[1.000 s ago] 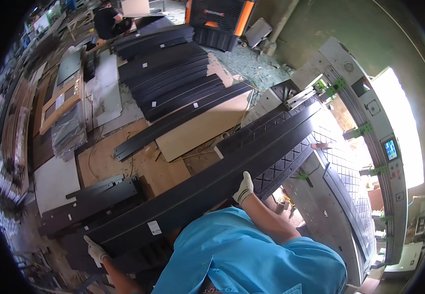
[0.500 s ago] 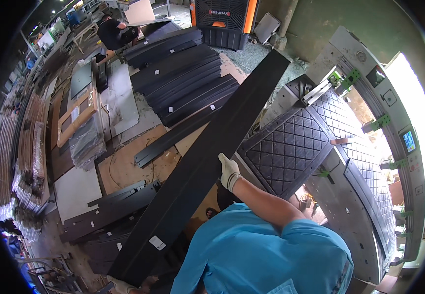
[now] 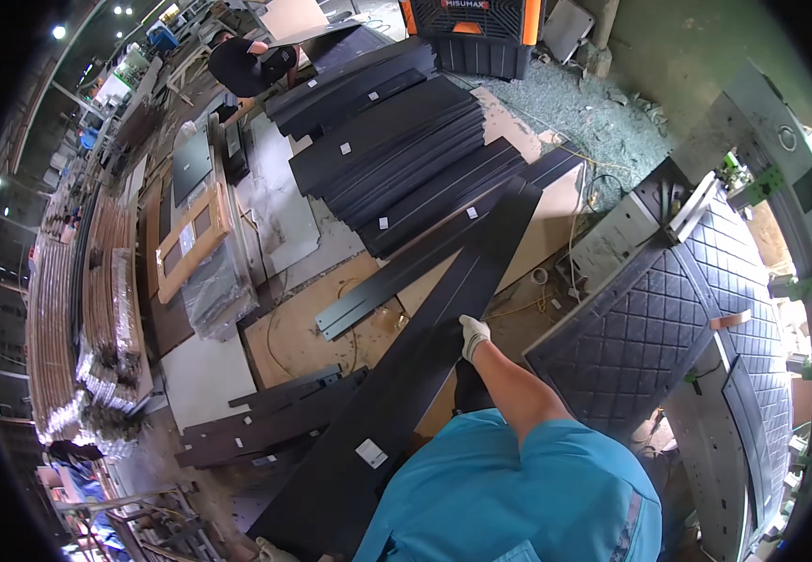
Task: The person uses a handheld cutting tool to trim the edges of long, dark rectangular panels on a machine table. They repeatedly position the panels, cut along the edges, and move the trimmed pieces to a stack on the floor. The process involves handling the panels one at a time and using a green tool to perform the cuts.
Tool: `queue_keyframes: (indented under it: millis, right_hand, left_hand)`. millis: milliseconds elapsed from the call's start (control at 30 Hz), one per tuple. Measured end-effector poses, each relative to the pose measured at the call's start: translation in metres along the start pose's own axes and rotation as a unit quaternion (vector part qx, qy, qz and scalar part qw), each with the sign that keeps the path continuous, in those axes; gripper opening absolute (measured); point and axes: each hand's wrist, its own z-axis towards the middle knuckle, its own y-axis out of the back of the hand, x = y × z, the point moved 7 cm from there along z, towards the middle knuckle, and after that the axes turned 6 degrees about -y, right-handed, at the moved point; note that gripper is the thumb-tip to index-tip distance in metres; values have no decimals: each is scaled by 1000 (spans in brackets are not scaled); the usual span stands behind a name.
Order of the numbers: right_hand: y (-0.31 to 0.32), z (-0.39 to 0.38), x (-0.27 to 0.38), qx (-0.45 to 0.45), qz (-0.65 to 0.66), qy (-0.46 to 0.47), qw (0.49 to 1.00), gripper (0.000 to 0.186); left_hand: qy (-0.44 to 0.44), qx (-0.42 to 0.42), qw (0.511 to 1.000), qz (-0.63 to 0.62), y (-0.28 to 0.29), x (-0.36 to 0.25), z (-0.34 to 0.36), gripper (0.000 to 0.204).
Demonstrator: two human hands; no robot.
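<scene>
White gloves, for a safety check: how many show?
2: one on the right hand, one on the left hand, both at the long dark panel. Others may be hidden.

Boards, a cooler and a co-worker fill the workshop.
At the far side stands a black-and-orange cooler (image 3: 471, 58); to its right, a pale case (image 3: 567, 30) leans near a pipe (image 3: 603, 28) before a green wall (image 3: 677, 66). Greenish debris (image 3: 565, 94) covers the floor below them. At upper left, a co-worker (image 3: 237, 67) in black bends low. Nearer lie a grey sheet (image 3: 192, 167), a pale sheet (image 3: 279, 197), a brown frame (image 3: 214, 242) with crumpled film (image 3: 218, 295) beside it, and a white board (image 3: 204, 365). Tall brown bundles (image 3: 54, 328) line the left, and small lamps (image 3: 59, 33) glow at upper left.
</scene>
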Motion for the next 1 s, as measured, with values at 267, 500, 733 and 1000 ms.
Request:
queue_keyframes:
  millis: [267,500,733,1000]
  right_hand:
    - [-63,54,88,20,38,86,995,53]
    - [-102,17,133,36,-33,16,999,84]
    - [-81,-5,135,28,4,34,999,42]
    - [-16,-102,123,32,-5,75,997,57]
  left_hand:
    - [-135,39,990,-3,-69,-173,-35,68]
    - [-179,133,964,-143,-177,-195,25,65]
    - [-257,252,909,-212,-321,-308,64,46]
    - [-278,402,821,-296,-519,-401,54,57]
